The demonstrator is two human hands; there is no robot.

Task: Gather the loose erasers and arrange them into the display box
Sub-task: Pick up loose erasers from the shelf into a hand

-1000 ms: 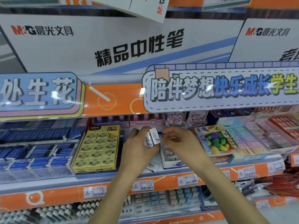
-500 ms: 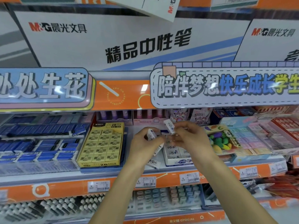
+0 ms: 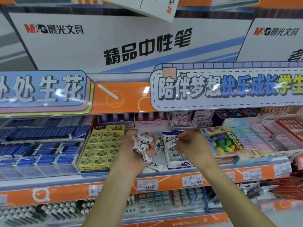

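Observation:
My left hand [image 3: 131, 154] is cupped palm-up at the shelf and holds a bunch of small white erasers [image 3: 142, 145] with blue-printed sleeves. My right hand [image 3: 191, 145] hovers over the white and blue display box [image 3: 180, 164], fingers pinched on one white eraser [image 3: 170, 141] at the box's upper rows. Several erasers stand in rows inside the box. One loose eraser [image 3: 154, 166] lies flat on the shelf between my left wrist and the box. More loose erasers [image 3: 158, 141] lie behind my left hand.
A yellow box of 2B erasers [image 3: 101, 148] stands left of my hands, with blue eraser packs [image 3: 37, 149] further left. A fruit-shaped eraser pack [image 3: 224, 141] and pastel boxes [image 3: 259, 140] sit to the right. The orange shelf edge [image 3: 114, 185] carries price tags.
My left hand has turned palm-up, showing the erasers it holds. My right hand has moved its eraser from beside the left hand down to the display box.

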